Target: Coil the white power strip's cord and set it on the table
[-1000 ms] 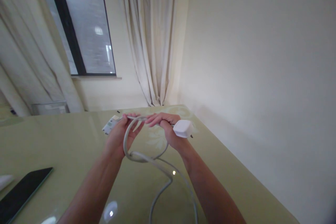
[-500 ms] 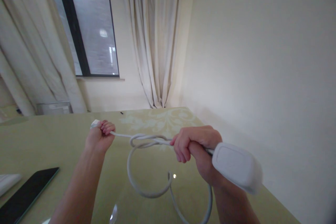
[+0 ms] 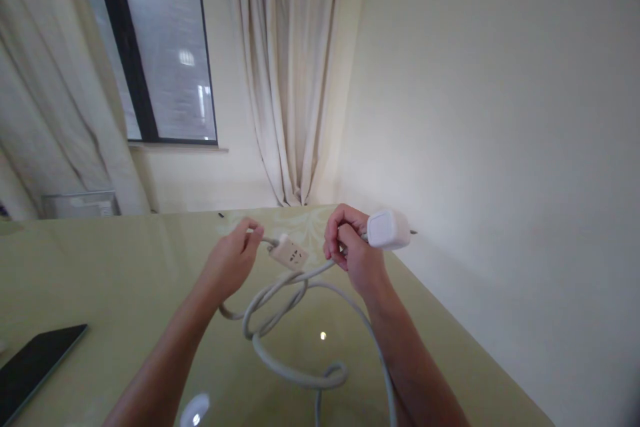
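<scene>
A white extension cord (image 3: 280,361) hangs in loose, crossing loops between my two hands above the table. My left hand (image 3: 235,257) pinches the cord close to its small white socket block (image 3: 289,253), whose slotted face shows and which points right. My right hand (image 3: 353,243) is closed round the cord just behind the white plug (image 3: 387,230); a metal prong sticks out of the plug to the right. Below the hands the loops wind around each other, and the lowest part of the cord runs out of the frame.
A black tablet-like slab (image 3: 37,370) lies on the green-yellow table (image 3: 125,280) at the left. A tiny dark piece (image 3: 221,215) sits near the far edge. A wall (image 3: 480,180) rises along the right side; a curtain (image 3: 290,80) hangs behind.
My hands have come closer together, the left moving right and turning so the socket block points right. The plug has risen and moved left with my right hand. The cord's loops have loosened.
</scene>
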The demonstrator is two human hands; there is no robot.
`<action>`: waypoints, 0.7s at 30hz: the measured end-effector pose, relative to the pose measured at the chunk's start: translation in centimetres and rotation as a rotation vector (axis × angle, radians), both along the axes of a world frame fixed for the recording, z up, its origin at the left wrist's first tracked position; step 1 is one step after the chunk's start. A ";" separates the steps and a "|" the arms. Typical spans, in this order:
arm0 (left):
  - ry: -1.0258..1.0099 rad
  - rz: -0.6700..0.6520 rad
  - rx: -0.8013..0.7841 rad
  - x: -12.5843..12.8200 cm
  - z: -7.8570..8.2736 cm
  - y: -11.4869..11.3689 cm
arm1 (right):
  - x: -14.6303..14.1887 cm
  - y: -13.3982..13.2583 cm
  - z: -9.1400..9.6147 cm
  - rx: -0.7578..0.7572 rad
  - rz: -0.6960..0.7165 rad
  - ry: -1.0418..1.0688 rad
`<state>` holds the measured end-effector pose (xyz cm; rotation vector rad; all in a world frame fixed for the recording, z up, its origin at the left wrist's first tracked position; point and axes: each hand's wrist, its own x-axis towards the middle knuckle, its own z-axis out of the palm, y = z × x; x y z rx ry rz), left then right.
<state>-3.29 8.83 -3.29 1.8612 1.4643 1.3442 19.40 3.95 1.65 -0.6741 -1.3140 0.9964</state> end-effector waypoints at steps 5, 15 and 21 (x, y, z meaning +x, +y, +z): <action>-0.054 -0.291 -0.077 1.2 0.4 -1.3 | 1.2 1.6 -0.5 0.056 -0.125 0.113; 0.034 -0.700 -0.392 3.7 1.9 -5.4 | 0.3 3.0 -1.5 0.086 -0.116 0.221; -0.155 -0.934 -0.573 5.1 0.3 -4.8 | -0.2 3.4 -2.0 0.132 -0.021 0.198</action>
